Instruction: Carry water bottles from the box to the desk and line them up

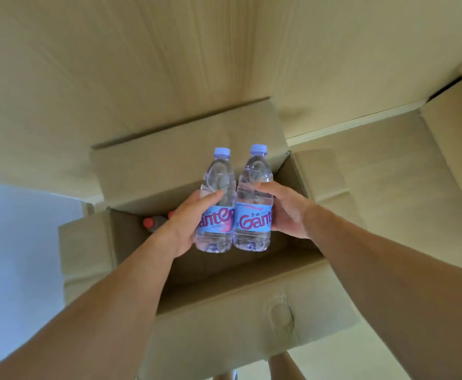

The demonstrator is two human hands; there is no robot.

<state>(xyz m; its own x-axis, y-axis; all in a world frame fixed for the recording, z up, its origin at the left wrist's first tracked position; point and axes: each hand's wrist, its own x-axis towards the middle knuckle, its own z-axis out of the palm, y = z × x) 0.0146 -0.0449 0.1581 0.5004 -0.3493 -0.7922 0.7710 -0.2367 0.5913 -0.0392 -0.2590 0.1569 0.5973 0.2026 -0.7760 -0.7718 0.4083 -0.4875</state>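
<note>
Pickup step in hand: two water bottles are held above the open cardboard box [224, 319], one per hand. The left bottle [216, 204] is gripped by the left hand [190, 223], fingers wrapped round the label band, thumb across the front. The right bottle [254, 204] is gripped by the right hand [282, 212] in the same way. Both bottles are held upright, side by side, touching or nearly so, lilac caps at the far end. Judged: lift out of the box is done or almost done; carry to the desk is not yet started.

Next move, as judged: both bottles are to be carried clear of the box flaps and turned toward the desk, then set down upright in a row. The grip looks firm enough for the carry.

Still in the box: a red-capped bottle [153, 224] is seen at the far left corner, with a second red cap just beside it, mostly hidden behind the left hand. The remaining count cannot be told; the box floor is partly covered by the arms. The desk is not in view. The frame is slightly blurred, and the label text is cut off by the fingers.
</note>
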